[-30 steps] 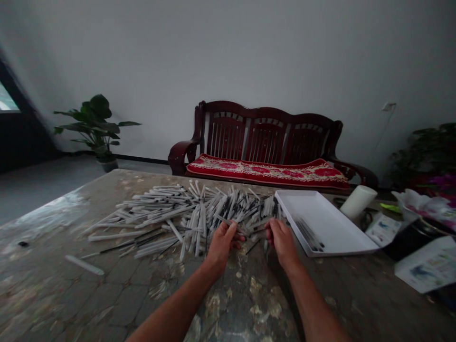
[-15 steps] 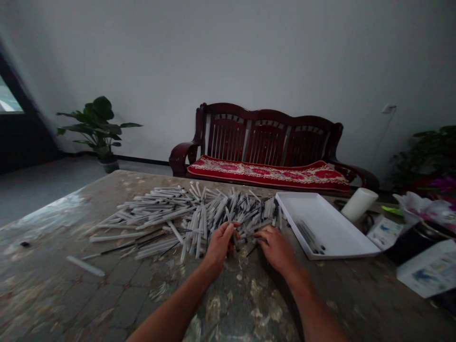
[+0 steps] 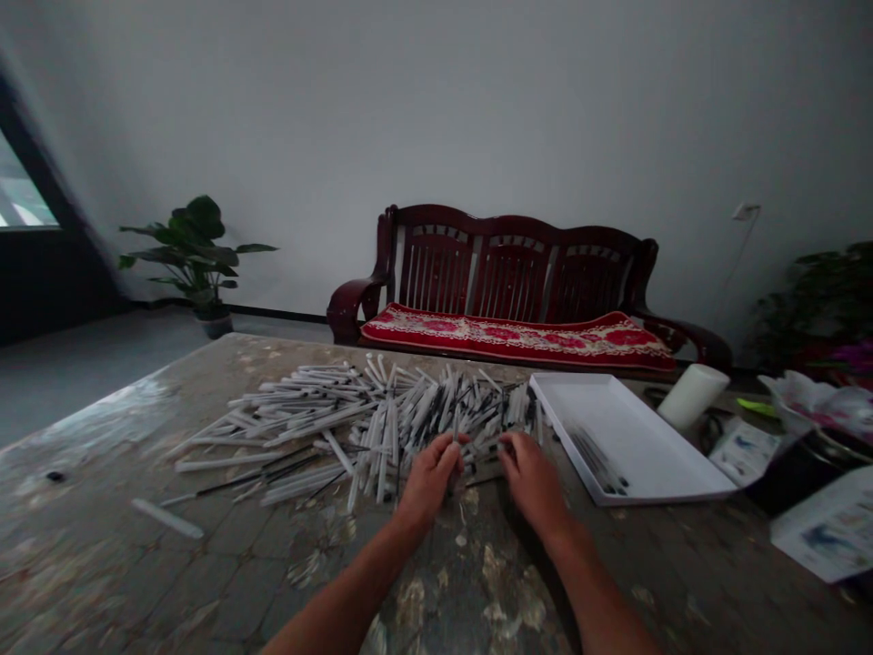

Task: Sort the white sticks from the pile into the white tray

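Observation:
A big heap of white and black pen parts (image 3: 382,414) lies spread over the marble-patterned table (image 3: 205,564). Both hands rest at the heap's near edge, close together. My left hand (image 3: 431,478) has its fingers curled down onto the pieces, and what it grips is hidden. My right hand (image 3: 528,478) also has fingers bent onto the pieces, near a dark thin rod. To the right sits a shallow white tray (image 3: 655,482) with a few dark pens (image 3: 597,459) lying in it.
A white cylinder (image 3: 690,397), leaflets (image 3: 828,528) and a dark pot with wrapped flowers (image 3: 811,428) crowd the table's right end. Loose white tubes (image 3: 167,518) lie at the left. Behind the table stand a wooden bench with a red cushion (image 3: 518,332) and a potted plant (image 3: 197,255).
Both hands have dropped from holding a piece above the table to the heap's near edge. The view has shifted slightly.

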A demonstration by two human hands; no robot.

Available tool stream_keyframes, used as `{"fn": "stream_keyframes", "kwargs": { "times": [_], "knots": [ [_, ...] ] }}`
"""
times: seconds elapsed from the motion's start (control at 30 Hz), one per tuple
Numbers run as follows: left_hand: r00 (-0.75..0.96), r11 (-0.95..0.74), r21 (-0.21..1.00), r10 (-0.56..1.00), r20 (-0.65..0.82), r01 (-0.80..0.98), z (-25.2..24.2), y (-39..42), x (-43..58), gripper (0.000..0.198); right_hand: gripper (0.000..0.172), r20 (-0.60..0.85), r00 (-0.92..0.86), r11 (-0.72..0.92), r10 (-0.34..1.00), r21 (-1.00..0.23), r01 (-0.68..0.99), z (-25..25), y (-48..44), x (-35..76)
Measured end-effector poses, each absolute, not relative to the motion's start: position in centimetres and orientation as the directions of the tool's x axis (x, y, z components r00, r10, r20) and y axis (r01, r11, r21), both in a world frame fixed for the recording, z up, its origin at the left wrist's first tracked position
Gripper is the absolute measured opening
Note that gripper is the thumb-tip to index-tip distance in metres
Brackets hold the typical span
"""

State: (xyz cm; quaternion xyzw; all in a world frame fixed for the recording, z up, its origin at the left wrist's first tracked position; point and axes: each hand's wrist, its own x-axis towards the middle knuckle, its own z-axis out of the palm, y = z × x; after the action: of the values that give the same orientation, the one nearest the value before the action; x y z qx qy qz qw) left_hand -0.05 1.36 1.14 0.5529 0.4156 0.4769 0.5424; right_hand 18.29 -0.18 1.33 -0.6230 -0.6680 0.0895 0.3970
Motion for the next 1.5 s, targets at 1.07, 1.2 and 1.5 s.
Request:
{"fn": "stream_keyframes", "kwargs": {
  "times": [1.07, 1.2, 1.5],
  "knots": [
    [0.3, -0.444, 0.62, 0.895, 0.329, 0.646, 1.9, 0.4, -0.8, 0.032, 0.03, 0.161, 0.205, 0.148, 0.966, -0.986, 0.077, 3.9, -1.0, 16.9],
    [0.296, -0.441, 0.631, 0.897, 0.328, 0.638, 1.8, 0.5, -0.9, 0.03, 0.029, 0.097, 0.153, 0.094, 0.983, -0.995, 0.025, 3.8, -0.9, 17.2],
    [0.316, -0.526, 0.505, 0.838, 0.445, 0.684, 1.5, 0.3, -0.8, 0.029, 0.034, -0.039, 0.248, -0.007, 0.968, -0.991, -0.13, 3.2, -1.0, 16.5]
  ]
}}
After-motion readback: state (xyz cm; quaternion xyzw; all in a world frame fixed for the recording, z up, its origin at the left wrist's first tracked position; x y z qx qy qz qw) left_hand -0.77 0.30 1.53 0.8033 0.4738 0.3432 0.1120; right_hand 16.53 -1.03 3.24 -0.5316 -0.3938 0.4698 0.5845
